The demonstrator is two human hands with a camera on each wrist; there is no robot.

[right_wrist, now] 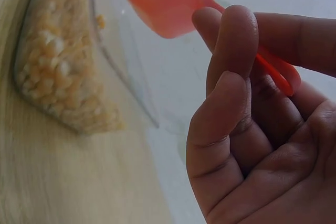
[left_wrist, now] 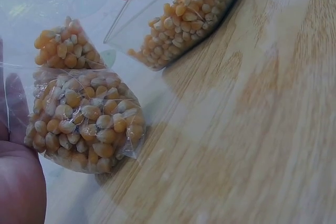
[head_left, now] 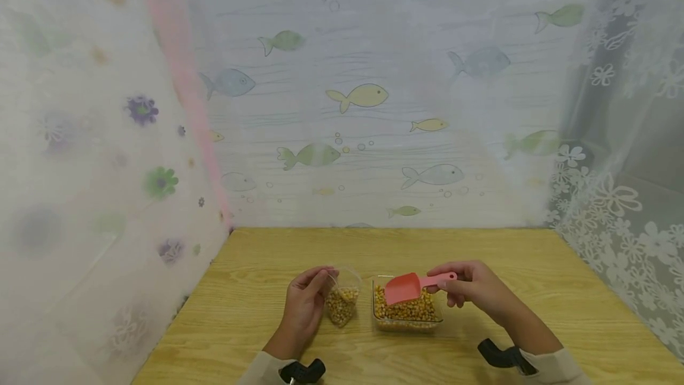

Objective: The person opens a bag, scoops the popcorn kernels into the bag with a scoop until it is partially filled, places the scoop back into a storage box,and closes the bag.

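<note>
Holding a pink scoop (head_left: 410, 286) over the clear tub of corn kernels (head_left: 407, 311), the right hand (head_left: 472, 285) pinches its handle. Just beside the tub, the left hand (head_left: 306, 302) grips a small plastic bag of kernels (head_left: 342, 302) on the wooden worktop (head_left: 534, 266).

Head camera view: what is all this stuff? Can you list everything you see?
Plastic bag: one, clear, holding yellow kernels, on the table's left, pinched at its top.
Container: one, clear, rectangular, filled with yellow kernels, right of the bag.
Scoop: one, pink, above the container.
Table: one, light wood.
Curtains: sheer, fish and flower prints, around the table.
Left hand: pinches the bag.
Right hand: holds the scoop's handle.
</note>
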